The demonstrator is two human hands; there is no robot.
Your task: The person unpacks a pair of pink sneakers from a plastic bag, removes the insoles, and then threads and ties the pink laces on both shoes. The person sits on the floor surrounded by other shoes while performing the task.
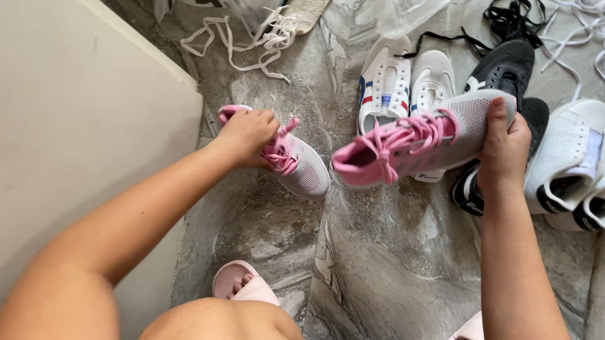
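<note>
My left hand point(247, 135) grips the heel end of a grey sneaker with pink laces point(301, 166) that rests on the marbled floor. My right hand point(504, 147) holds the toe of the matching grey and pink sneaker point(418, 144), lifted above the floor with its pink opening turned toward me and the laces tied in a bow.
Behind the lifted shoe stand a white pair with red and blue stripes point(385, 83), a black pair point(502, 72) and a white pair with black lining point(586, 168). Loose white laces point(254, 42) and plastic bags lie at the back. A pale wall point(57, 131) runs along the left. My feet wear pink slides point(241, 283).
</note>
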